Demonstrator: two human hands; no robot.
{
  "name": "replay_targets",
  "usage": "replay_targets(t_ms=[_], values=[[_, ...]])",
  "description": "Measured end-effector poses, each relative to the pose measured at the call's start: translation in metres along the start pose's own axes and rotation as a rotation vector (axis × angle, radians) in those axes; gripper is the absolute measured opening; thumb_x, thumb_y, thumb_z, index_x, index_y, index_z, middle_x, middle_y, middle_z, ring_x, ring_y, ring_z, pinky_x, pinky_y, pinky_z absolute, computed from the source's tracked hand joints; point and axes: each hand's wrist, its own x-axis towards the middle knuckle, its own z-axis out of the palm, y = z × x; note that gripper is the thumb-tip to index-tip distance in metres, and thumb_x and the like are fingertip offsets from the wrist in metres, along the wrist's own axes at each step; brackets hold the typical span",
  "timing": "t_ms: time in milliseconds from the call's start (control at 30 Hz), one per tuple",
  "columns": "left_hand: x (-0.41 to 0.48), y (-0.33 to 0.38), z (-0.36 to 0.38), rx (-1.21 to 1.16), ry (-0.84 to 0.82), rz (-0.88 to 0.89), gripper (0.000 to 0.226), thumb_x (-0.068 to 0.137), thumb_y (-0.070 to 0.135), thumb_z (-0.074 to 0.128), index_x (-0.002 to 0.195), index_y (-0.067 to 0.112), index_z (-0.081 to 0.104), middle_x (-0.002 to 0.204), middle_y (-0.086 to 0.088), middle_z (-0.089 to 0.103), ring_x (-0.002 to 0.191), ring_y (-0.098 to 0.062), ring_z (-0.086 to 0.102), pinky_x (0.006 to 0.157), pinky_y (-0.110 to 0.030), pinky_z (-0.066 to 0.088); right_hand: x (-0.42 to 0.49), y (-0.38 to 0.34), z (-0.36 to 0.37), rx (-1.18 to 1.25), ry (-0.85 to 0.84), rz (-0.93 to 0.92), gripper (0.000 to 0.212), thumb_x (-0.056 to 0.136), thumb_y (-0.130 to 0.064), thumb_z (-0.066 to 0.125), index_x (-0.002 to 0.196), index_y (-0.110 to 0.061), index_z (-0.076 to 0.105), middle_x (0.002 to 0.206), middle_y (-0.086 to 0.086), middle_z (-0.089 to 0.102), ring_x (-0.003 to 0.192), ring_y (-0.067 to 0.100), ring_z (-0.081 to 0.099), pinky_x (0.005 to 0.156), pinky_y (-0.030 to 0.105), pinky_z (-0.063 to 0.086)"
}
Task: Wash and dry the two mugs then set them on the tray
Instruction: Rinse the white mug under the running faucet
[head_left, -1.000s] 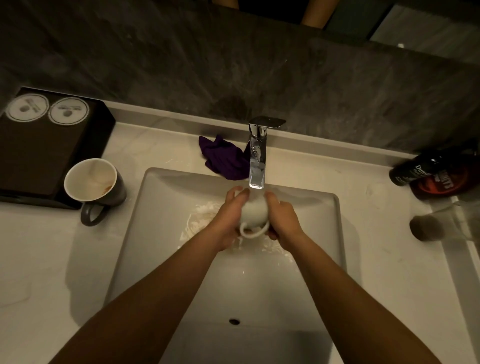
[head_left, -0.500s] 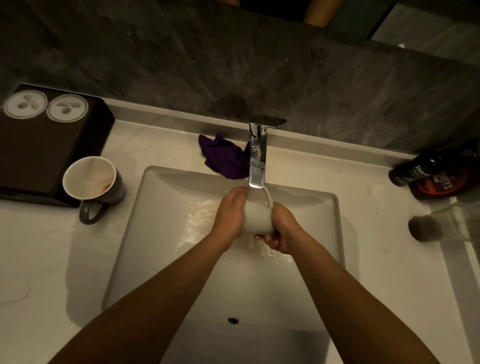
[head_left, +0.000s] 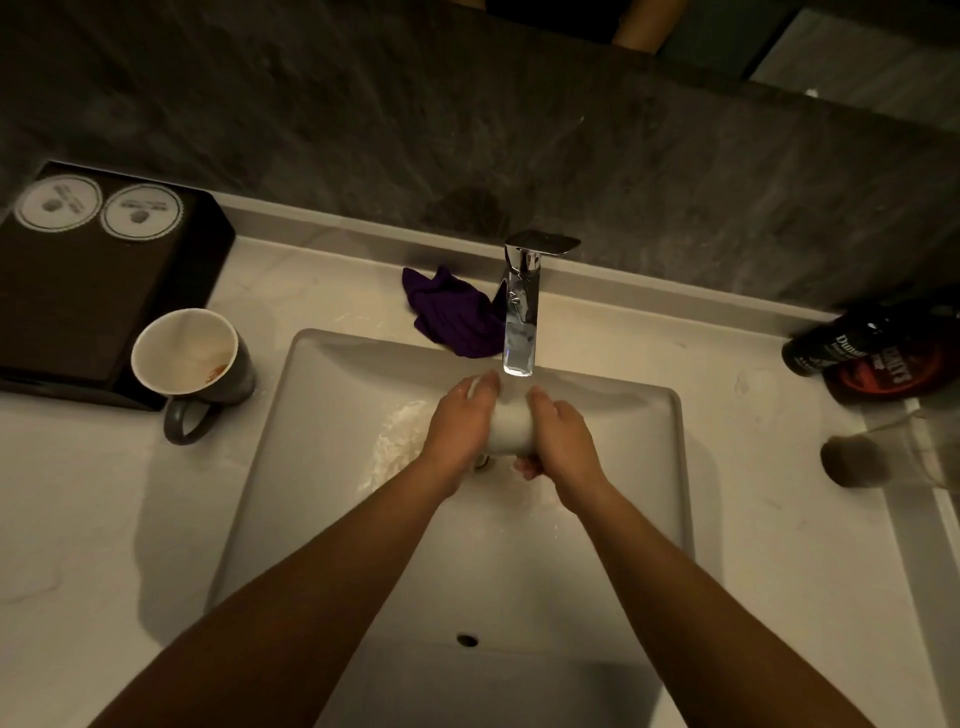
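White mug (head_left: 511, 428) sits under the faucet (head_left: 519, 312) at the sink's (head_left: 322, 467) back middle, long axis lying across, left to right. Your left hand (head_left: 460, 426) and right hand (head_left: 561, 441) each clasp an end. Stained mug (head_left: 189, 358) waits at the left edge, nearer your left hand.

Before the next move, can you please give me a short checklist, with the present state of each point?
1. Both hands on white mug: left hand, right hand: ok.
2. Mug under tap: ok.
3. Water running: cannot tell.
4. Grey mug clean: not ok, brown stain inside.
5. Purple cloth beside tap for drying: ok.
6. Room on tray: ok.
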Motion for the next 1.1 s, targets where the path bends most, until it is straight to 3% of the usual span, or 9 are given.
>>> replay_targets(t_ms=[100, 200, 300, 400, 533, 633, 733, 933, 1100], values=[[0.003, 0.014, 0.002, -0.147, -0.030, -0.294, 0.044, 0.099, 0.055, 0.052, 0.122, 0.020, 0.065, 0.115, -0.010, 0.072, 0.101, -0.029, 0.069, 0.092, -0.044, 0.058, -0.003, 0.009, 0.005, -0.237, 0.153, -0.194, 0.080, 0.083, -0.081, 0.043, 0.127, -0.015, 0.053, 0.100, 0.010, 0.070, 0.073, 0.027, 0.074, 0.062, 0.040, 0.062], [0.006, 0.011, 0.001, -0.034, -0.105, -0.104, 0.033, 0.102, 0.042, 0.053, 0.130, 0.027, 0.060, 0.125, -0.008, 0.067, 0.106, -0.027, 0.066, 0.090, -0.044, 0.056, 0.005, 0.003, -0.002, -0.207, 0.146, -0.023, 0.088, 0.082, -0.083, 0.039, 0.109, -0.004, 0.065, 0.081, 0.014, 0.072, 0.057, 0.026, 0.069, 0.051, 0.033, 0.056], [0.001, 0.004, -0.005, 0.016, -0.190, 0.130, 0.039, 0.093, 0.047, 0.060, 0.132, 0.043, 0.054, 0.127, -0.003, 0.060, 0.108, -0.022, 0.065, 0.083, -0.037, 0.058, 0.002, -0.010, -0.014, -0.052, -0.100, 0.316, 0.077, 0.091, -0.074, 0.034, 0.102, -0.004, 0.062, 0.054, 0.014, 0.059, 0.030, 0.016, 0.044, 0.035, 0.018, 0.030], [0.005, 0.005, -0.004, 0.079, -0.143, 0.104, 0.038, 0.094, 0.051, 0.062, 0.129, 0.037, 0.058, 0.124, -0.008, 0.065, 0.099, -0.019, 0.066, 0.081, -0.036, 0.056, 0.000, -0.007, -0.012, -0.074, -0.112, 0.211, 0.070, 0.096, -0.068, 0.032, 0.105, -0.004, 0.060, 0.065, 0.018, 0.064, 0.037, 0.022, 0.054, 0.038, 0.024, 0.041], [0.008, 0.019, -0.001, -0.165, -0.200, -0.359, 0.040, 0.097, 0.050, 0.058, 0.121, 0.019, 0.065, 0.109, -0.013, 0.074, 0.088, -0.033, 0.072, 0.078, -0.047, 0.060, -0.006, 0.003, -0.002, -0.187, 0.134, -0.251, 0.045, 0.099, -0.057, 0.045, 0.108, -0.014, 0.058, 0.088, 0.011, 0.068, 0.057, 0.022, 0.068, 0.043, 0.033, 0.054], [0.004, 0.010, 0.000, -0.143, -0.198, -0.152, 0.025, 0.105, 0.037, 0.049, 0.121, 0.025, 0.063, 0.112, -0.010, 0.071, 0.095, -0.028, 0.070, 0.073, -0.034, 0.056, -0.002, -0.003, -0.006, -0.091, 0.104, -0.082, 0.050, 0.099, -0.055, 0.044, 0.101, -0.008, 0.062, 0.077, 0.014, 0.070, 0.045, 0.022, 0.061, 0.035, 0.027, 0.042], [0.003, 0.003, -0.002, -0.050, -0.133, 0.067, 0.022, 0.105, 0.028, 0.047, 0.119, 0.029, 0.065, 0.115, -0.002, 0.069, 0.102, -0.021, 0.065, 0.074, -0.032, 0.049, -0.006, -0.011, -0.012, 0.113, -0.177, 0.272, 0.049, 0.099, -0.051, 0.039, 0.102, -0.007, 0.061, 0.076, 0.022, 0.066, 0.044, 0.022, 0.051, 0.036, 0.020, 0.029], [0.002, 0.028, -0.002, 0.056, -0.167, -0.354, 0.037, 0.100, 0.048, 0.046, 0.117, 0.021, 0.065, 0.117, -0.015, 0.070, 0.098, -0.033, 0.066, 0.080, -0.042, 0.054, -0.002, 0.002, -0.001, -0.003, 0.006, -0.034, 0.041, 0.099, -0.048, 0.039, 0.103, -0.019, 0.068, 0.109, 0.014, 0.068, 0.090, 0.031, 0.068, 0.050, 0.035, 0.057], [-0.001, 0.013, 0.001, -0.043, -0.096, -0.212, 0.050, 0.089, 0.062, 0.061, 0.113, 0.019, 0.070, 0.112, -0.010, 0.073, 0.096, -0.024, 0.069, 0.075, -0.036, 0.053, -0.008, 0.003, 0.000, 0.149, 0.090, 0.136, 0.067, 0.099, -0.067, 0.023, 0.105, -0.014, 0.063, 0.092, 0.021, 0.072, 0.071, 0.037, 0.072, 0.042, 0.031, 0.051]])
